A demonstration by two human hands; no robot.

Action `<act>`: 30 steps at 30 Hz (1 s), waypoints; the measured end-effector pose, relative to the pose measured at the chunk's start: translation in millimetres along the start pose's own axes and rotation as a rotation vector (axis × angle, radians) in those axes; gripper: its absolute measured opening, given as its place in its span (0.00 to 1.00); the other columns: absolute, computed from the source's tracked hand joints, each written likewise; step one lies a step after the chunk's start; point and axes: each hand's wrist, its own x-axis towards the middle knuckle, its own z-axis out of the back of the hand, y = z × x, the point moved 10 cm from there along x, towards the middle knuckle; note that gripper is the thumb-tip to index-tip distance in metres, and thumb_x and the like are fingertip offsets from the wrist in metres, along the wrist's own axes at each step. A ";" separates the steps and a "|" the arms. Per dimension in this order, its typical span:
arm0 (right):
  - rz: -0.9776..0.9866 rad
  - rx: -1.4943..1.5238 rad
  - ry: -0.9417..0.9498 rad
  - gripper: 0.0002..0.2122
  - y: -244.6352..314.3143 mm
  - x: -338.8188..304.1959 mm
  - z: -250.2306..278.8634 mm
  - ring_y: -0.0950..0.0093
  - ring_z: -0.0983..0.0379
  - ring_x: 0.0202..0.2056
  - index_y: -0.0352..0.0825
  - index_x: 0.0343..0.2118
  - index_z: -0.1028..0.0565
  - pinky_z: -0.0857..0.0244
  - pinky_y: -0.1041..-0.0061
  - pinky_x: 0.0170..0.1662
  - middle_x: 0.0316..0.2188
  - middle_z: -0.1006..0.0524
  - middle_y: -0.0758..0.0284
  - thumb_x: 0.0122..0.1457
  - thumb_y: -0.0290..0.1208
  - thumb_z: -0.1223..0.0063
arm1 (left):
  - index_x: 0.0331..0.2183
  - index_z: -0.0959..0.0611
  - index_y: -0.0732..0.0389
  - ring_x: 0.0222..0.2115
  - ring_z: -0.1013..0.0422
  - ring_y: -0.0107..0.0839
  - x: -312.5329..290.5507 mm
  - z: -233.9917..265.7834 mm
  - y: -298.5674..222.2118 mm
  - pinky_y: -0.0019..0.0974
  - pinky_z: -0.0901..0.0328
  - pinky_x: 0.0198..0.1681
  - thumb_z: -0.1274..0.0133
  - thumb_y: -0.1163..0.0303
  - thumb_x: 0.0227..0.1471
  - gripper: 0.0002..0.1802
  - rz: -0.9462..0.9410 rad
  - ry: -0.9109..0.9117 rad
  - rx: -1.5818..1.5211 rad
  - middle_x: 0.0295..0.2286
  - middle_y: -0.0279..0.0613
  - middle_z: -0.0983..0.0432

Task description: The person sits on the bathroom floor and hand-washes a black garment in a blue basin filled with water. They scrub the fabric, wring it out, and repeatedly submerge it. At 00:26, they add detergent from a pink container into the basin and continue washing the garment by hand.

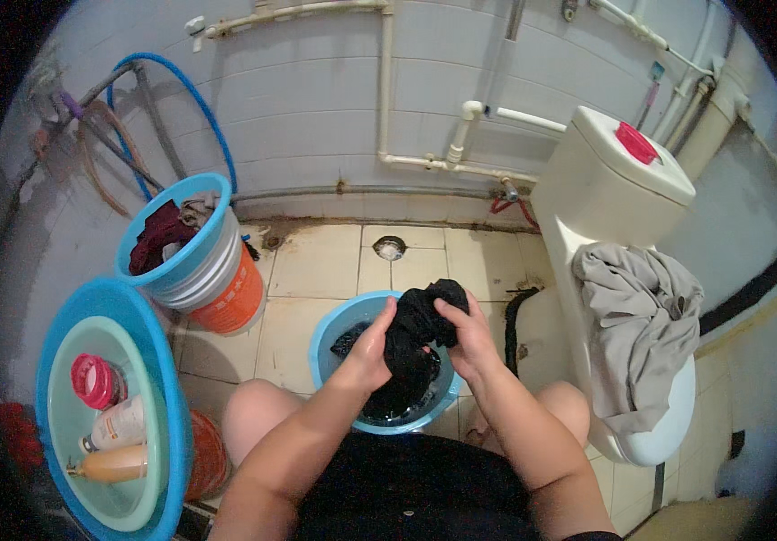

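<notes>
While the person sits low over the basin (320,359), both hands are busy with a bunched black cloth (421,317), raised just above the near-middle of the floor (307,261). The left hand (370,353) is closed on its left side, thumb up, and the right hand (471,341) grips the other side, its thumb pressed over the folds. Below them, more dark fabric (397,388) lies in the basin, wet and shiny; from where I stand I cannot tell whether it is the same piece hanging down or another one. I would judge the work to be partway through: the black cloth is at least partly up out of the basin, but it is bunched in the hands and has not been laid aside, and the dark fabric below looks like part of what is left. Off to the far left, a blue bowl (124,269) on an orange and white bucket (235,293) carries dark red clothes (161,239), and on the right a grey garment (636,325) is draped over the toilet (551,203). Whether those two lots are finished or waiting, nothing here shows me. Near left, a green basin (64,356) sits inside a larger blue tub (45,379), with a jar (95,382) and two bottles (119,424) in it, apart from both hands.
</notes>
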 end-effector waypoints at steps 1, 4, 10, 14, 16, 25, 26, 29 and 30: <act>0.123 -0.082 -0.024 0.15 12.1 3.3 5.1 0.70 0.29 0.34 0.38 0.43 0.32 0.33 0.75 0.39 0.34 0.28 0.67 0.51 0.23 0.47 | 0.41 0.25 0.57 0.33 0.29 0.32 -2.6 -3.5 -2.0 0.36 0.32 0.34 0.60 0.49 0.56 0.23 -0.006 0.008 0.026 0.34 0.39 0.26; 0.501 -0.387 -0.043 0.16 44.0 -0.8 3.6 0.70 0.30 0.36 0.35 0.42 0.31 0.36 0.76 0.42 0.35 0.28 0.67 0.48 0.19 0.47 | 0.41 0.25 0.57 0.33 0.28 0.34 -0.2 5.3 -5.8 0.37 0.32 0.35 0.62 0.52 0.57 0.21 -0.086 -0.092 0.227 0.35 0.40 0.26; 1.079 -1.218 0.485 0.17 18.0 -93.2 -113.8 0.64 0.33 0.35 0.39 0.25 0.28 0.43 0.65 0.40 0.28 0.29 0.66 0.29 0.33 0.35 | 0.27 0.25 0.55 0.22 0.30 0.29 -1.6 9.1 -23.5 0.32 0.33 0.27 0.58 0.45 0.53 0.22 -0.021 -0.116 0.017 0.21 0.37 0.28; 1.037 -1.597 0.377 0.11 -7.0 -78.9 -116.5 0.63 0.31 0.23 0.38 0.19 0.29 0.40 0.66 0.27 0.19 0.28 0.65 0.33 0.37 0.40 | 0.24 0.27 0.53 0.20 0.32 0.25 9.1 39.6 -9.5 0.30 0.37 0.20 0.57 0.49 0.54 0.18 -0.113 -0.254 -0.040 0.21 0.34 0.30; 0.590 -1.127 -0.200 0.12 35.0 -9.4 -54.5 0.57 0.30 0.24 0.33 0.19 0.31 0.38 0.63 0.25 0.20 0.29 0.57 0.43 0.38 0.45 | 0.29 0.27 0.54 0.26 0.32 0.24 1.9 29.9 19.6 0.29 0.39 0.21 0.60 0.56 0.56 0.13 -0.118 -0.302 -0.182 0.26 0.34 0.29; 0.719 -1.176 0.050 0.12 -3.9 -17.5 -72.9 0.58 0.29 0.30 0.34 0.26 0.29 0.35 0.65 0.33 0.26 0.27 0.57 0.38 0.33 0.42 | 0.31 0.23 0.55 0.25 0.31 0.24 4.6 53.8 10.6 0.27 0.37 0.22 0.59 0.60 0.53 0.13 -0.150 -0.436 -0.148 0.28 0.37 0.26; 0.388 -1.030 -0.139 0.09 7.1 -1.3 -51.1 0.65 0.30 0.24 0.32 0.27 0.30 0.36 0.71 0.29 0.22 0.28 0.57 0.44 0.29 0.43 | 0.31 0.23 0.56 0.27 0.29 0.26 -2.9 57.0 2.4 0.26 0.36 0.22 0.58 0.60 0.53 0.13 -0.083 -0.435 0.074 0.27 0.37 0.25; 0.113 -0.401 0.019 0.13 -16.0 40.7 -17.0 0.68 0.28 0.32 0.33 0.36 0.30 0.35 0.73 0.35 0.30 0.25 0.60 0.49 0.32 0.46 | 0.33 0.22 0.55 0.31 0.28 0.27 -3.2 24.2 -6.8 0.28 0.33 0.26 0.58 0.58 0.54 0.14 -0.019 -0.194 0.021 0.29 0.34 0.24; -0.058 -0.294 0.081 0.13 -30.6 32.7 -17.0 0.70 0.28 0.34 0.35 0.39 0.29 0.35 0.73 0.37 0.32 0.25 0.65 0.50 0.33 0.47 | 0.34 0.22 0.55 0.30 0.28 0.28 -8.3 20.7 -18.3 0.30 0.32 0.30 0.58 0.56 0.54 0.16 -0.062 -0.179 0.008 0.31 0.35 0.24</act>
